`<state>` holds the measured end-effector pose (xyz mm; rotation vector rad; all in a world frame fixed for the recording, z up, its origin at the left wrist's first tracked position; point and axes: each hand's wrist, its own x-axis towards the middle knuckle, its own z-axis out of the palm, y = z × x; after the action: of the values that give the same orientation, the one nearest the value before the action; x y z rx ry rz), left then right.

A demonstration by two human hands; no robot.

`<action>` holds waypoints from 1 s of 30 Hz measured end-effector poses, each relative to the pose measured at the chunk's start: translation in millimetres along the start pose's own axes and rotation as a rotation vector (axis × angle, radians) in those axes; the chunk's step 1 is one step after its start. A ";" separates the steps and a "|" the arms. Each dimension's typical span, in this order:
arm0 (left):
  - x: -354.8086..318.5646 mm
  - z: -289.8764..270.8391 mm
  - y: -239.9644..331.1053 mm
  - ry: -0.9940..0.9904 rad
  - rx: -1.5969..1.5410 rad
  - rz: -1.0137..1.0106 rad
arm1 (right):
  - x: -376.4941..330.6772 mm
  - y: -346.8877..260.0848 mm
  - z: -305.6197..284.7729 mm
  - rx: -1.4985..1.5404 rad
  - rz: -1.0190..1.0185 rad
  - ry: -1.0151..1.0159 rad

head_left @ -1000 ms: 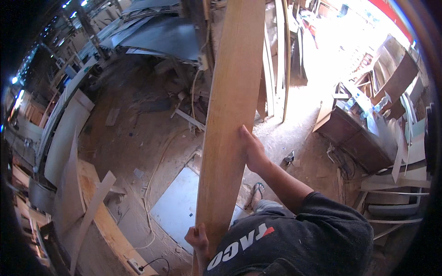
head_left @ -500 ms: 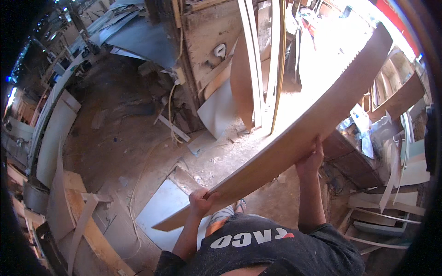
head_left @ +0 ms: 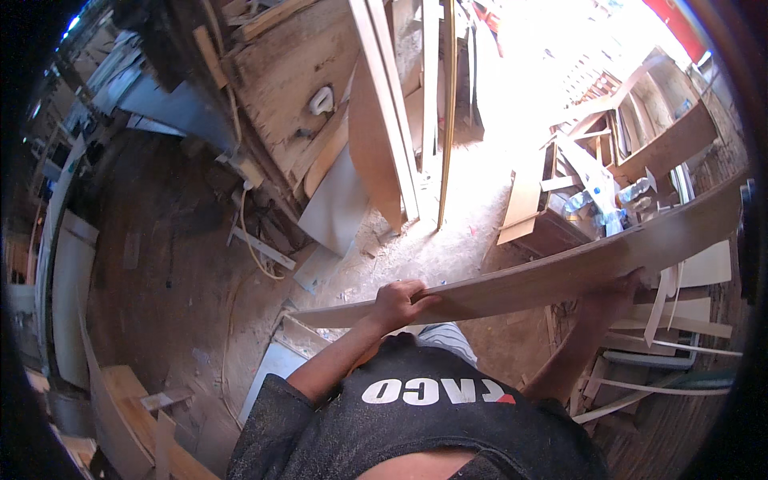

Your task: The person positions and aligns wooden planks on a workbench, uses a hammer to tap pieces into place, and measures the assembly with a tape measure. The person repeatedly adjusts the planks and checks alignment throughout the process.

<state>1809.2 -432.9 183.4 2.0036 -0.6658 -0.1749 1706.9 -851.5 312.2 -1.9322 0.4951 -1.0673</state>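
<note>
A long brown wooden board (head_left: 512,290) runs across in front of my body, its right part rising toward the right rim. My left hand (head_left: 400,306) is closed around it near its left end, with the fingers over the upper edge and the thumb along the near face. Toward the right part of the board, my right hand (head_left: 620,290) grips the lower edge; it is in shadow and its fingers are partly hidden. Below the board's left end, a white panel (head_left: 276,370) lies on the floor.
Bottles and scraps lie on a low cabinet (head_left: 552,228) at the right, with a wooden frame (head_left: 668,144) behind. Thin strips (head_left: 672,324) are piled near my right arm. Upright boards (head_left: 384,112) lean at the doorway. Planks (head_left: 136,416) stand at lower left. A cable (head_left: 244,232) hangs nearby.
The board has swung from a steep diagonal to a flatter lie, its far end moving right and down. Both hands kept hold and shifted rightward; my view turned to the right.
</note>
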 end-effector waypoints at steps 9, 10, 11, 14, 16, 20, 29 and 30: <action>86.1 44.7 -99.5 0.177 0.161 -0.168 | 150.6 -38.7 40.6 0.657 0.277 0.482; 85.3 50.1 -123.3 0.112 0.085 -0.311 | 177.6 -30.7 45.9 0.714 0.270 0.490; 84.9 59.1 -145.0 0.004 0.135 -0.499 | 204.7 -23.7 40.2 0.749 0.248 0.517; 45.9 66.3 -212.1 -0.099 0.151 -0.903 | 287.4 38.7 36.7 0.777 0.259 0.386; 1.8 67.8 -258.1 -0.319 0.146 -1.109 | 348.1 76.1 53.8 0.616 0.147 0.268; 9.7 93.8 -221.8 -0.264 -0.241 -1.651 | 417.9 124.6 75.4 -0.288 -0.115 0.226; 81.2 158.2 -228.1 -0.334 -1.269 -1.458 | 540.3 154.8 196.8 0.899 0.144 -0.093; 95.0 160.4 -234.8 -0.360 -1.264 -1.457 | 555.9 181.6 207.7 0.816 0.069 -0.130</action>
<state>1916.5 -518.7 -83.2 0.8135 0.7344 -1.4089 2199.1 -1223.7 378.4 -1.2342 0.0245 -0.8966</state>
